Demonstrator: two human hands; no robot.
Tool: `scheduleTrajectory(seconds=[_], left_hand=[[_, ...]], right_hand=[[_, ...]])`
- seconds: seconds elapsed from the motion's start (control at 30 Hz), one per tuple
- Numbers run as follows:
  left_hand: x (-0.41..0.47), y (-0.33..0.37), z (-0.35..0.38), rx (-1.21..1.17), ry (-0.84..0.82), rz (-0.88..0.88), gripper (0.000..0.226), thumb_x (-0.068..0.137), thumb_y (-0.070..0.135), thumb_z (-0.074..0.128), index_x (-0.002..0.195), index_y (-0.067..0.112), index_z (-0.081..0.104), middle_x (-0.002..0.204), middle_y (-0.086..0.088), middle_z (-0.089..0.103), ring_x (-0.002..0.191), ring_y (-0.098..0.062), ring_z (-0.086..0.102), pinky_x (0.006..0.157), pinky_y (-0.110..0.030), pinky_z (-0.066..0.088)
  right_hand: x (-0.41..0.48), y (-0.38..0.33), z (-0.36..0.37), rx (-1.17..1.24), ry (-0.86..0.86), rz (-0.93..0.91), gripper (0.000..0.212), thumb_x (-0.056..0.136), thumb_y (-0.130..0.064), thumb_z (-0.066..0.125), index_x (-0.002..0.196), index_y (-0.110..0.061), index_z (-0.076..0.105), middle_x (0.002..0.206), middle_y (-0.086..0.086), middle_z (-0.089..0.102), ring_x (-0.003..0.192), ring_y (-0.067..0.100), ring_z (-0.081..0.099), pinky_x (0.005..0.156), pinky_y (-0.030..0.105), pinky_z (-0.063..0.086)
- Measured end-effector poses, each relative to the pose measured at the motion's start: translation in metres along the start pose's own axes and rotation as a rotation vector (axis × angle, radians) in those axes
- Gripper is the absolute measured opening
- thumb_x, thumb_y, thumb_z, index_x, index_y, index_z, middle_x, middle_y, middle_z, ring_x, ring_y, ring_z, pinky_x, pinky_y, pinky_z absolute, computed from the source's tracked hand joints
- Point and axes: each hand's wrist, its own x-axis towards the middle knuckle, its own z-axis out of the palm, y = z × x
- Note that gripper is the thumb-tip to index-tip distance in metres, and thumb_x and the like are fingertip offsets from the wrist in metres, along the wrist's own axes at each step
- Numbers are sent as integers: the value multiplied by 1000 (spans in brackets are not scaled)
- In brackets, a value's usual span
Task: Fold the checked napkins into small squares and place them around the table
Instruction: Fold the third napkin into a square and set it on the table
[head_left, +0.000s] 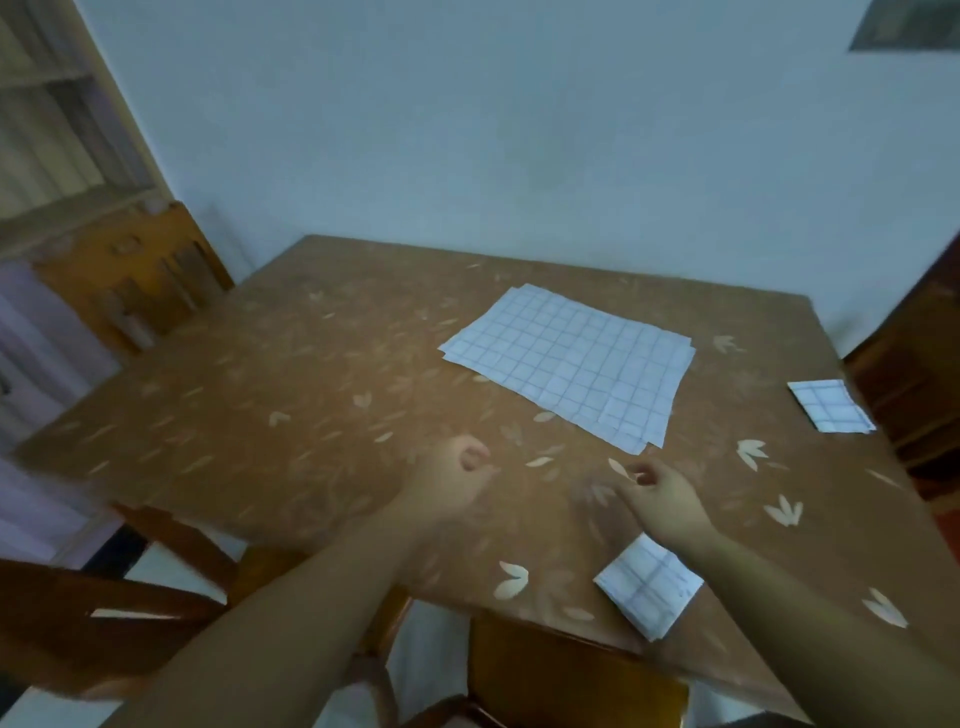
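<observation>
A stack of unfolded white checked napkins (571, 364) lies flat in the middle of the brown leaf-patterned table (291, 405). One napkin folded into a small square (647, 584) rests near the front edge, under my right forearm. A second folded square (829, 405) sits at the table's right edge. My left hand (457, 478) hovers over the table with its fingers curled in and nothing in it. My right hand (660, 491) is a little short of the stack's near corner, fingers loosely curled, also holding nothing.
Wooden chairs stand around the table: one at the far left (135, 275), one at the near left (93, 613), one right below me (566, 675). Dark wooden furniture (914, 374) flanks the right edge. A pale wall rises behind the table.
</observation>
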Motion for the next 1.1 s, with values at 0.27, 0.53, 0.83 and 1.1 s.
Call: scheduleTrajectory(seconds=[0.27,0.53,0.83,1.1], left_hand=[[40,-2,-58,58,-82,238,36,92,26,62,128,23,58,127,1,60,108,-14,59,81,-20,41],[112,26,-33,190,-153,324,46,93,29,58,138,24,49,135,-1,54,97,-13,56,77,-23,40],[243,15,63,460,-128,285,54,95,47,49,143,25,41,149,1,42,131,-21,46,108,-44,38],[313,-9,126,634,-65,258,61,96,51,40,149,22,32,156,-2,32,141,-22,31,112,-44,28]], right_hand=[[-29,-58,41,-11,89,11,46,89,-28,64,132,-13,55,130,7,57,109,20,59,81,28,47],[25,-48,17,-74,169,84,48,89,-24,60,135,-11,53,135,9,56,97,19,60,77,27,46],[169,-2,31,-241,191,83,38,94,-30,52,130,-20,58,137,-3,57,121,20,56,92,28,42],[245,43,83,-528,186,-64,71,92,-53,42,148,-13,29,159,3,25,148,22,19,118,45,19]])
